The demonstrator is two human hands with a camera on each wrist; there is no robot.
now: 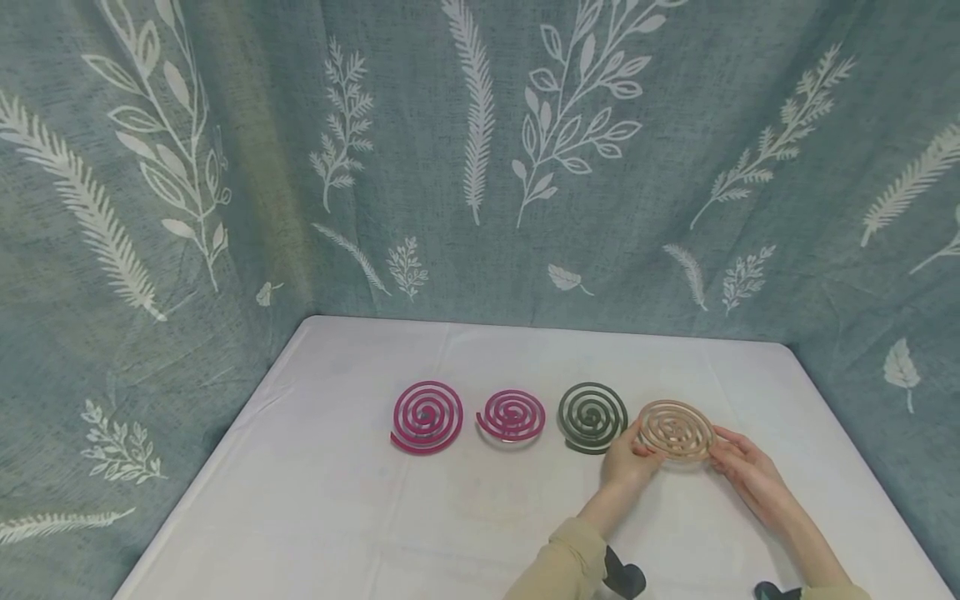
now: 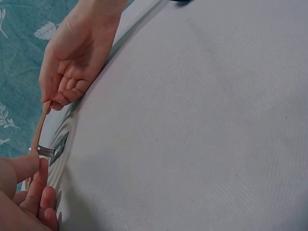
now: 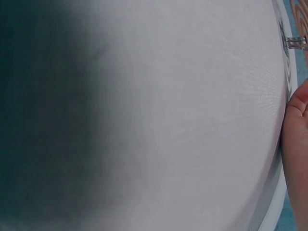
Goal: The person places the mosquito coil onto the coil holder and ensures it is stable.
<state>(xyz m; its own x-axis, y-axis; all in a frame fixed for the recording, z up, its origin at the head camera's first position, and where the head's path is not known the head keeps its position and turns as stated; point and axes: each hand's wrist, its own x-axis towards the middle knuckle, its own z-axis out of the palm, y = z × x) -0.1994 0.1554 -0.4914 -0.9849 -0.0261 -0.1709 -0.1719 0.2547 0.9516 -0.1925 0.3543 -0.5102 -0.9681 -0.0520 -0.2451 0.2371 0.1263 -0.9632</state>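
Note:
Both hands hold a tan mosquito coil (image 1: pixel 677 429) by its rim, at the right of the row on the table. My left hand (image 1: pixel 628 460) pinches its left edge between thumb and fingers. The right hand (image 1: pixel 753 477) pinches the opposite edge. Seen edge-on in the left wrist view, the coil (image 2: pixel 41 126) has a small metal stand (image 2: pixel 46 151) at its underside. That stand (image 3: pixel 294 43) also shows at the right border of the right wrist view. Just left of my left hand lies a dark green mosquito coil (image 1: pixel 588 417), close to its fingers.
Further left are a magenta mosquito coil (image 1: pixel 512 414), tilted on something pale beneath it, and another magenta coil (image 1: pixel 426 417). A white cloth (image 1: pixel 315 500) covers the table. Blue-green leaf-patterned curtains (image 1: pixel 420 150) stand behind and at the sides.

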